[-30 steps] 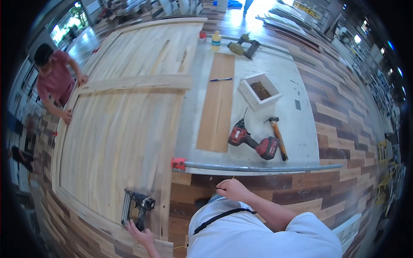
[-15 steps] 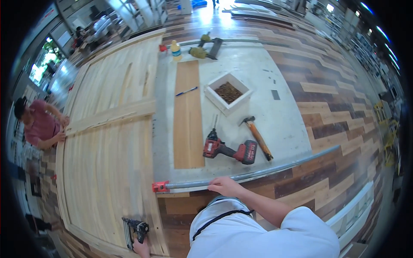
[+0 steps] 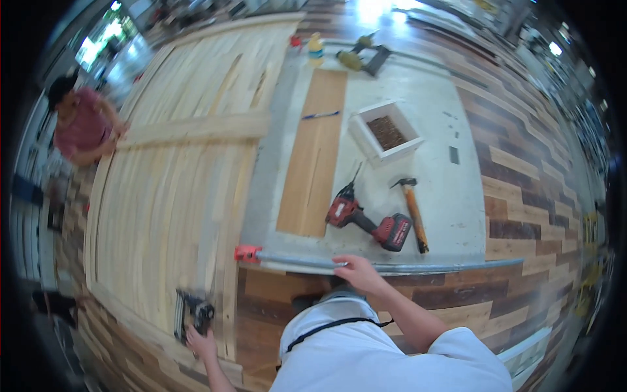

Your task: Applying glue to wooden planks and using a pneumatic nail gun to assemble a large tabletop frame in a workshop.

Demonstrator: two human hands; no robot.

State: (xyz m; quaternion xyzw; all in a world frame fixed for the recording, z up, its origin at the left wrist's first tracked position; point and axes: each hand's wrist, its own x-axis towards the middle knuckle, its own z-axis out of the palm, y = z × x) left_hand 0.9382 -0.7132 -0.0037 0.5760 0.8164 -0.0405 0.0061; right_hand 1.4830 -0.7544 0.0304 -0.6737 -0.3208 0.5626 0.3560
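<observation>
At the lower left, my left hand [image 3: 201,343] is closed around the dark nail gun [image 3: 194,315], which is over the near end of a large pale wooden panel [image 3: 176,196]. The nail gun is slightly blurred, and whether its nose touches the wood cannot be seen. My right hand [image 3: 356,271] is at the pipe clamp [image 3: 300,260] in front of me, fingers curled. A tiny pale bit shows at the fingertips, too small to name. The clamp's red head [image 3: 247,253] sits against the panel's right edge.
On the white surface [image 3: 450,215] are a red-black cordless driver [image 3: 366,219], a hammer [image 3: 415,215], a white box of small brown pieces [image 3: 386,134], a wooden board [image 3: 307,176] with a pen [image 3: 320,115], a glue bottle [image 3: 315,49] and a green tool [image 3: 362,57]. A co-worker [image 3: 85,124] leans at the panel's left edge.
My view has shifted, so the panel and tools sit differently in it. More of my left forearm shows, with the nail gun still in that hand. My right hand remains at the pipe clamp.
</observation>
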